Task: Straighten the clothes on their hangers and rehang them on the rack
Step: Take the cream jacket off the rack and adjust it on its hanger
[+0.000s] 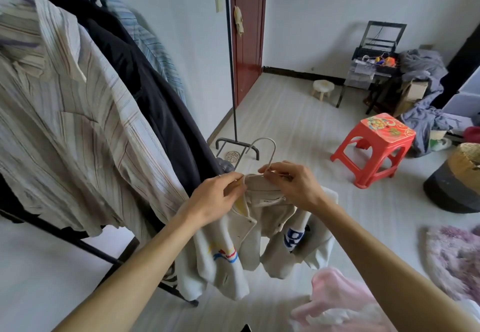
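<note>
The cream jacket [249,238] hangs on a wire hanger [262,150], held just right of the rack's [78,238] hanging clothes. Left hand [215,196] and right hand [293,183] pinch its collar either side of the hook, which points up and away.
</note>
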`<control>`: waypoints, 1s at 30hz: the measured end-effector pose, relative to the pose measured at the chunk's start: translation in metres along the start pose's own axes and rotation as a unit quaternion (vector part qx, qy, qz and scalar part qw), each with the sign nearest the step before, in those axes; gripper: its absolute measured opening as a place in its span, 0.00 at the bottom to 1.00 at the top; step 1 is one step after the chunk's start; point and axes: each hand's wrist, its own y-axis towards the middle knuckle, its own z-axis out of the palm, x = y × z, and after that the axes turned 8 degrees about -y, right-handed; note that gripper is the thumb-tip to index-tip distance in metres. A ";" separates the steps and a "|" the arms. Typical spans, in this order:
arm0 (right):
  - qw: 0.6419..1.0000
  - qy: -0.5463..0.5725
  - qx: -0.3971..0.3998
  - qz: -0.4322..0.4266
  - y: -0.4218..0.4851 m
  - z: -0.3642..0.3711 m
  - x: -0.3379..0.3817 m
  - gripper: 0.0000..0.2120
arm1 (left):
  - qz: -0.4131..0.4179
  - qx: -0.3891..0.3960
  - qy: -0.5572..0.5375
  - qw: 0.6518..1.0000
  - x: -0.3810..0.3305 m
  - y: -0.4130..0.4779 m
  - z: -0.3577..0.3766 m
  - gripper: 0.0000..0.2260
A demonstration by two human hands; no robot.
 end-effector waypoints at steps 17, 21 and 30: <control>0.981 -0.165 -0.099 -0.018 -0.036 -0.023 -0.053 0.07 | 0.007 -0.023 -0.014 1.000 -0.010 0.010 0.004 0.15; 0.970 -0.195 -0.136 -0.044 -0.048 -0.012 -0.055 0.08 | 0.013 -0.003 0.000 1.000 -0.013 0.007 0.006 0.14; 0.965 -0.237 -0.066 -0.092 -0.056 -0.008 -0.060 0.18 | -0.038 -0.050 -0.029 0.998 -0.013 -0.052 0.012 0.06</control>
